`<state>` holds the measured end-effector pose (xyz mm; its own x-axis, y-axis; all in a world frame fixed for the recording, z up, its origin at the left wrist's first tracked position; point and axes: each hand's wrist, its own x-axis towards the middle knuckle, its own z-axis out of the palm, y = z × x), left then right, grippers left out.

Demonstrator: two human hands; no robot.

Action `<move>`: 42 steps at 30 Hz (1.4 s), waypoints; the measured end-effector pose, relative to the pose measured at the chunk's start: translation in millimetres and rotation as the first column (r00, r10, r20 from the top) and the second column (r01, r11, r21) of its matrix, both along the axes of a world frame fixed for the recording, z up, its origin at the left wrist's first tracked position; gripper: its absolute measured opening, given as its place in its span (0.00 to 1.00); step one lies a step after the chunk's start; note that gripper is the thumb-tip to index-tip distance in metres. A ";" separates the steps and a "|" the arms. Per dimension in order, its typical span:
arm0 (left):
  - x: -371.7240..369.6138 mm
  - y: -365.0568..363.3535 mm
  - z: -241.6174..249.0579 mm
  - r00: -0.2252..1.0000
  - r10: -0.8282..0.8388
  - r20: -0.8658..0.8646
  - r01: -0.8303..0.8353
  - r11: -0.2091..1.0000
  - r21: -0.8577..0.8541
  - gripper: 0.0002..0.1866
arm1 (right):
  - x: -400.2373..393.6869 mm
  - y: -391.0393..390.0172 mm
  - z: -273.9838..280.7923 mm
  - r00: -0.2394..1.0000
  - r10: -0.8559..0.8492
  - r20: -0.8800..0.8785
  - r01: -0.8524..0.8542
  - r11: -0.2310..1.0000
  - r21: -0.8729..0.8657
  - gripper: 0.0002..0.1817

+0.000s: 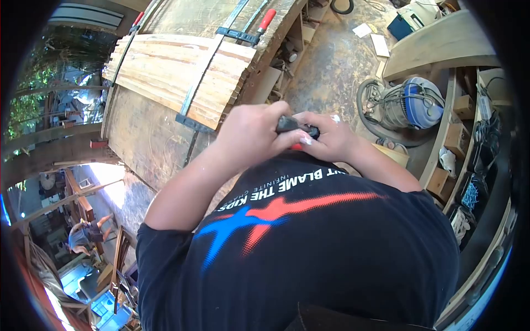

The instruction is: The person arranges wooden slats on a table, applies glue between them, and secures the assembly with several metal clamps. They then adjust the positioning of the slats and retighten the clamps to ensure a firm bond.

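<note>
My left hand [251, 129] and my right hand [329, 138] are close together in front of my chest. Both are closed around a small dark object [287, 124], with a bit of red showing just below it. My fingers cover most of it, so its kind cannot be made out. White smears mark the fingers. Beyond my left hand, a stack of glued-looking wood strips [165, 69] lies on the workbench [146, 129]. A bar clamp [201, 83] with a red handle [267, 20] spans the strips, and another clamp [122, 58] crosses their far end.
Shelves with odds and ends [281, 66] sit under the bench. On the dusty floor stands a blue-topped shop vacuum [422, 102] with its hose. A shelf of wood blocks [457, 138] runs along the right. Another person [83, 234] is at the far left.
</note>
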<state>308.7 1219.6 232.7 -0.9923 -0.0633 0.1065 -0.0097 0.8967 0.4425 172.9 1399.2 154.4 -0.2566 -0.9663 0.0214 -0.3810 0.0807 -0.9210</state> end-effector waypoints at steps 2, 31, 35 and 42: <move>5.1 8.1 -4.4 0.995 -0.027 -0.092 0.029 0.999 0.023 0.27 | -5.1 1.2 8.4 0.993 0.115 -0.014 -0.116 0.993 -0.018 0.19; 58.9 -10.1 27.9 0.722 0.676 0.147 -0.523 0.394 0.756 0.26 | -33.9 -110.2 95.8 0.788 0.456 -0.413 -0.468 0.880 0.079 0.26; 81.9 -22.1 21.2 0.698 0.714 0.053 -0.592 0.535 0.602 0.16 | -6.8 -117.7 97.6 0.771 0.581 -0.260 -0.560 0.813 0.158 0.25; 110.6 -21.7 18.2 0.694 0.702 0.159 -0.636 0.495 0.592 0.14 | 12.9 -133.5 85.0 0.722 0.634 -0.277 -0.606 0.773 0.188 0.24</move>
